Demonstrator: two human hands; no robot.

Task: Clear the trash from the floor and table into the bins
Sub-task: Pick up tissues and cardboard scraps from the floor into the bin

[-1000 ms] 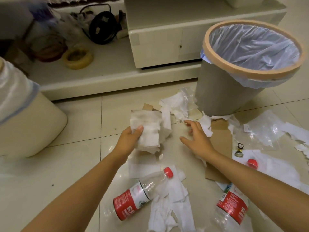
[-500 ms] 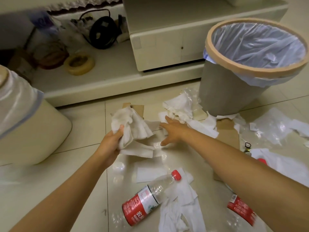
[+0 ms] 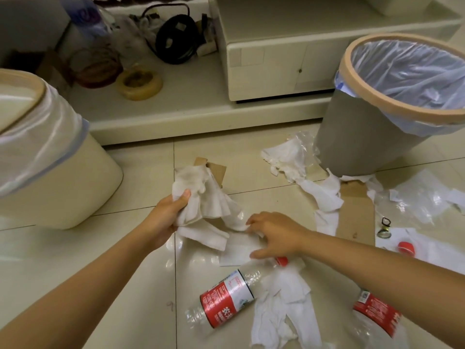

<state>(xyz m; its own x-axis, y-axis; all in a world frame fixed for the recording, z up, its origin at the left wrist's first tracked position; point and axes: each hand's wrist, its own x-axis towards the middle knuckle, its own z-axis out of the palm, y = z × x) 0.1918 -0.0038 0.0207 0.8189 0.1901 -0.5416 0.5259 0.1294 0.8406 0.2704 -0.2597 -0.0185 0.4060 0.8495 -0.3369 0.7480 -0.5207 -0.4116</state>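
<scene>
On the tiled floor (image 3: 75, 260), centre of view: left hand (image 3: 166, 217) clutches a wad of white tissues (image 3: 201, 197), thumb pressed over the top, loose ends hanging down to the floor. Right hand (image 3: 274, 235) just right of it, palm down, fingertips pinching a trailing end of tissue against the floor; a flat paper square (image 3: 236, 251) lies under that hand.

Near side: plastic bottle (image 3: 226, 295) on its side, red label, red cap (image 3: 281, 260) half hidden by the right hand. Crumpled tissue heap (image 3: 284, 313) touches it on the right. Second bottle (image 3: 377, 316), red label too, at near right, partly behind the right forearm.

Far right: grey bin (image 3: 357, 137) with tan rim and clear liner (liner looks empty from this angle). More tissue (image 3: 289, 157) and clear film against its base; a tissue strip (image 3: 324, 197) runs nearward over brown cardboard (image 3: 357, 215). Loose red cap (image 3: 405, 247) and a small metal ring-pull (image 3: 385, 229) right of the cardboard.

Far left: cream bin (image 3: 63, 187), lined. Behind, a low shelf (image 3: 191, 107) with a tape roll (image 3: 139, 83) and a black cable coil (image 3: 176, 44).
</scene>
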